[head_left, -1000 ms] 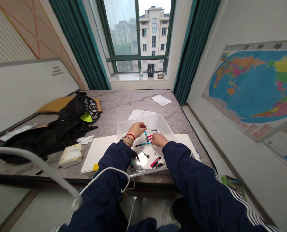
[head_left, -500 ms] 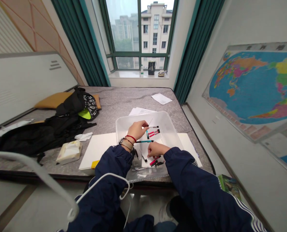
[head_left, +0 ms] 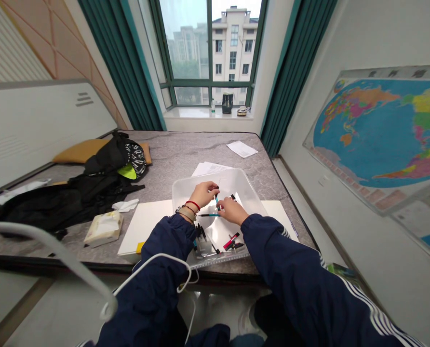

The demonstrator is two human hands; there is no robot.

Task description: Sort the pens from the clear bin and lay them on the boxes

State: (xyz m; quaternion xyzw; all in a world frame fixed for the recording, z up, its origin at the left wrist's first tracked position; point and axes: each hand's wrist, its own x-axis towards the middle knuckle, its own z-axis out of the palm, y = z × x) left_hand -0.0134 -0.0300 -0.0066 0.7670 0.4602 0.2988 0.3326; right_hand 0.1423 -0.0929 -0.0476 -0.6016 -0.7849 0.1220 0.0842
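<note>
"What's the room like?"

"A window (head_left: pixel 208 53) stands between teal curtains, a world map (head_left: pixel 377 135) hangs on the right wall, and a grey marbled mattress (head_left: pixel 200 154) sits below the window."

"What's on the mattress?"

"A black backpack (head_left: pixel 106 164) and a tissue pack (head_left: pixel 102 229) lie to the left. A white board (head_left: pixel 142 226) carries a clear plastic tub (head_left: pixel 244 180)."

"And in the tub?"

"A long teal pen (head_left: pixel 209 215) lies near the hands, red-and-black pens (head_left: pixel 231 241) lie toward the front, and a small clear holder (head_left: pixel 203 246) of black pens stands near the front wall."

"The hands?"

"Both are close together over the tub. The left hand (head_left: pixel 203 193) has its grip pinched on a slim teal pen (head_left: pixel 217 200). The right hand (head_left: pixel 233 211) is against it, but I can't tell whether that grip is closed."
</note>
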